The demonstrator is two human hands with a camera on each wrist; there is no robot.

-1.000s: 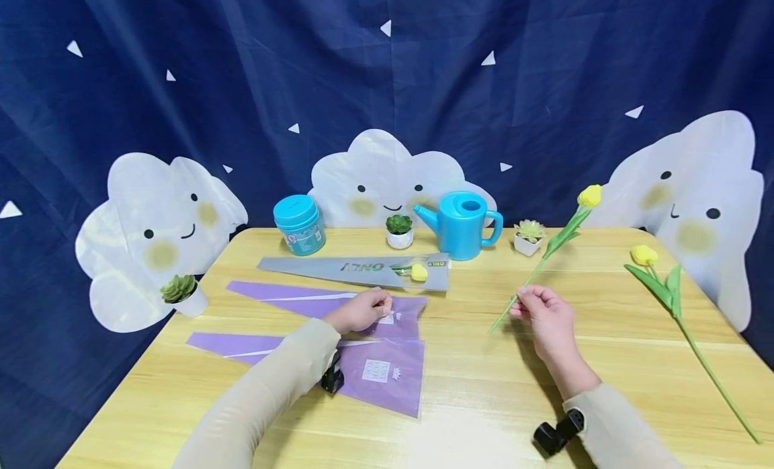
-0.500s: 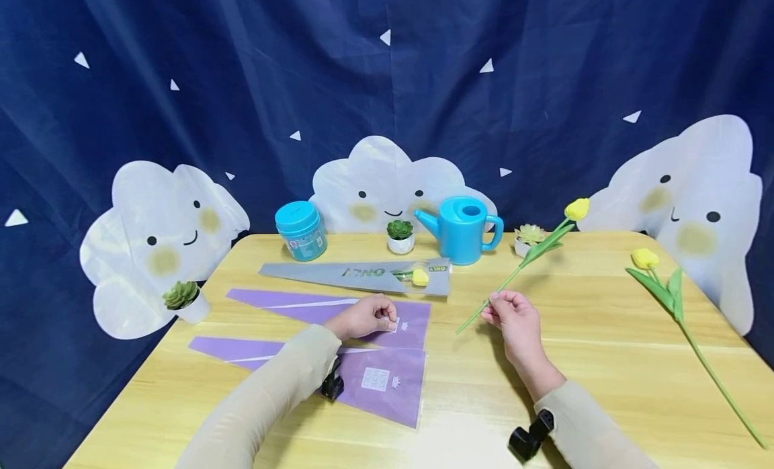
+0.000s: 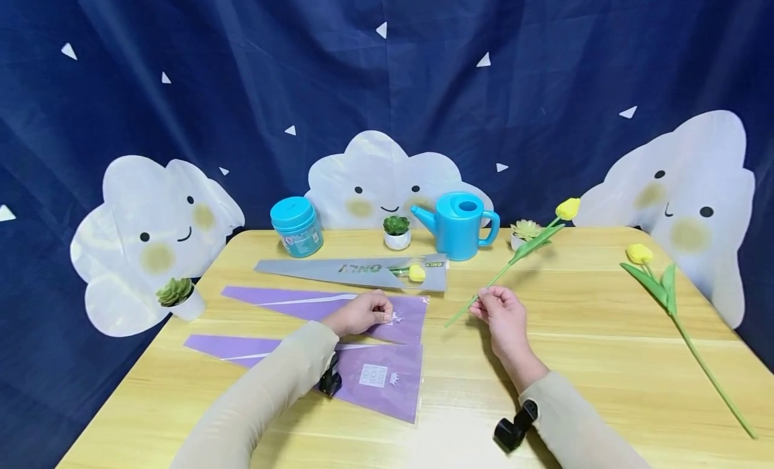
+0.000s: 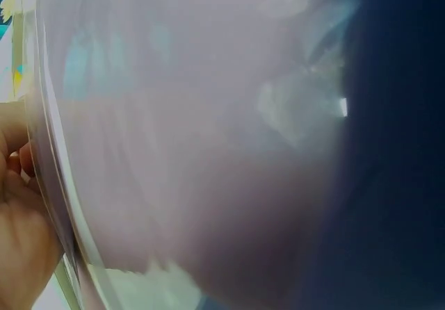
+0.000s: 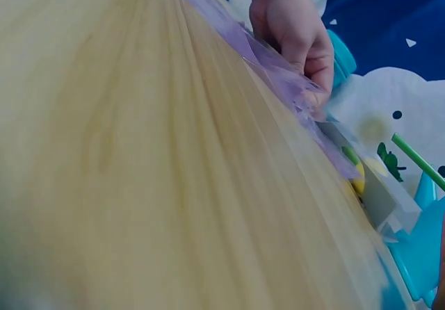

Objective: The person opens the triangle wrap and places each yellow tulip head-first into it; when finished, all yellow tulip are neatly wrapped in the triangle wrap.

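Note:
In the head view my left hand (image 3: pixel 361 313) pinches the upper layer of the farther purple flower sleeve (image 3: pixel 411 324) near its wide end. The right wrist view shows that film slightly lifted at the left fingertips. A nearer purple sleeve (image 3: pixel 406 395) lies flat below it, partly under the left forearm. My right hand (image 3: pixel 503 318) pinches the lower stem of a yellow tulip (image 3: pixel 532 246), held tilted above the table, its bloom up and right, its stem end toward the sleeve opening, apart from it. Blurred clear film (image 4: pixel 174 150) fills most of the left wrist view.
Behind the purple sleeves lies a grey sleeve (image 3: pixel 314 270) with a yellow tulip inside. Another tulip (image 3: pixel 689 334) lies at right. A blue jar (image 3: pixel 297 227), a blue watering can (image 3: pixel 459 227) and small potted succulents (image 3: pixel 397 232) stand along the back; another pot (image 3: pixel 189 304) is at left.
My right hand has moved left with the tulip, bringing the stem end closer to the purple sleeves, and the tulip leans lower. My left hand stays at the farther sleeve.

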